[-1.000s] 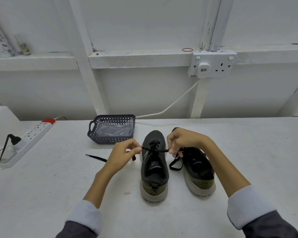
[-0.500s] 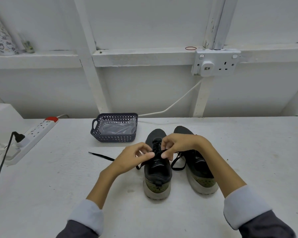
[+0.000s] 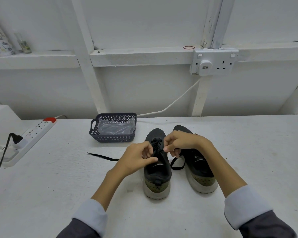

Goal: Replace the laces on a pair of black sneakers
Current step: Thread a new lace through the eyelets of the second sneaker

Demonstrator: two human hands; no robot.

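Head view: a left sneaker [image 3: 157, 170] and a right sneaker [image 3: 198, 165], both black, are set side by side on a white table [image 3: 58, 177], toes pointing far. The black lace [image 3: 156, 145] of the left sneaker is pinched by curled fingers of the left hand [image 3: 136, 158] and the right hand [image 3: 182, 142]. A lace loop [image 3: 176, 166] is seen between the shoes. A dark basket [image 3: 113, 139] is placed far left.
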